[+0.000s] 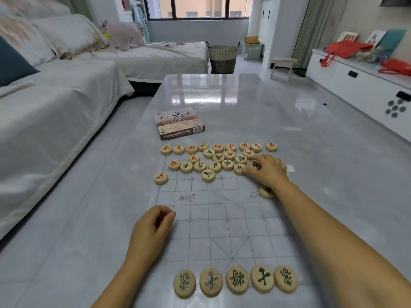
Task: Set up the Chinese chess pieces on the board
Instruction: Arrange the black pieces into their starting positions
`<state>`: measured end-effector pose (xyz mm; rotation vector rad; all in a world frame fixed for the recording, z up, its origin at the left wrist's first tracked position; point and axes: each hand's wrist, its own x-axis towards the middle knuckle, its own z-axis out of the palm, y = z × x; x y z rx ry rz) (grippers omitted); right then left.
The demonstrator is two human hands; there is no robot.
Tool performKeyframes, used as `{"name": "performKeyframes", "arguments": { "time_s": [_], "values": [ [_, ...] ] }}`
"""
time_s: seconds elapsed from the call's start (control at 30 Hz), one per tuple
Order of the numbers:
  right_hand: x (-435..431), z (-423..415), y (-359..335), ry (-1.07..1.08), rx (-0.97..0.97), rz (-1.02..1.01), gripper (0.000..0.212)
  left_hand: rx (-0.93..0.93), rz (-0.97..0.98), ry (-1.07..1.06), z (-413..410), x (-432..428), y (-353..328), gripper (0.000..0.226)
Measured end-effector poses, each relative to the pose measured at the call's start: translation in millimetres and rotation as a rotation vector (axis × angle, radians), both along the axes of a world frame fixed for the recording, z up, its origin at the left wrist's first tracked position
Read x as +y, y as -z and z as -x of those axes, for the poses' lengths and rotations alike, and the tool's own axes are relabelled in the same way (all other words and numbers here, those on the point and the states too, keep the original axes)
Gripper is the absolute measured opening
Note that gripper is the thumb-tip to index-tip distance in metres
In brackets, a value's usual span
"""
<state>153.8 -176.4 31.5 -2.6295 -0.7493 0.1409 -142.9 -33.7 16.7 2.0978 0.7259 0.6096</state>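
Right hand (266, 171) was out over the heap of pieces (214, 162) on the far half of the board (222, 218), fingers down on two green-lettered ones; grip or mere touch, could not tell. Left hand (153, 225) lay loosely curled at the board's left edge, nothing seen in it. Five green pieces (236, 280) lined the near edge, a red row (218, 147) the far edge. Game box (179, 123) sat just beyond.

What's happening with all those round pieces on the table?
A person is setting up Chinese chess. The right hand reaches into the jumbled pieces on the far half of the board, fingertips touching one. The left hand rests loosely curled at the board's left edge, with nothing visible in it. Five green pieces line the near edge, and a red row lines the far edge.
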Motion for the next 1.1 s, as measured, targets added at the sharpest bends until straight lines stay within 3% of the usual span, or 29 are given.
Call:
{"name": "performKeyframes", "arguments": {
  "time_s": [0.17,0.5,0.63,0.67,0.8,0.97,1.1],
  "values": [
    [-15,15,3,-0.082,-0.055,-0.098,0.032,-0.006,0.010,-0.002,-1,1,1,0.011],
    [-28,73,4,-0.502,0.076,-0.140,0.035,-0.006,0.029,-0.004,1,0,-1,0.011],
    [-29,52,-9,-0.203,0.092,-0.540,0.026,-0.014,0.021,-0.009,2,-3,-1,0.011],
    [-29,38,-13,-0.134,0.080,-0.553,0.028,-0.015,0.016,-0.011,2,-4,-2,0.011],
    [-9,-9,-12,-0.073,0.106,-0.184,0.050,-0.012,0.021,-0.015,2,-4,-2,0.011],
    [34,-8,-1,-0.171,0.093,-0.026,0.051,-0.030,0.060,-0.038,0,0,-1,0.014],
    [28,11,11,-0.178,0.054,-0.211,0.045,-0.039,0.084,-0.041,0,1,0,0.014]
  ]
}}
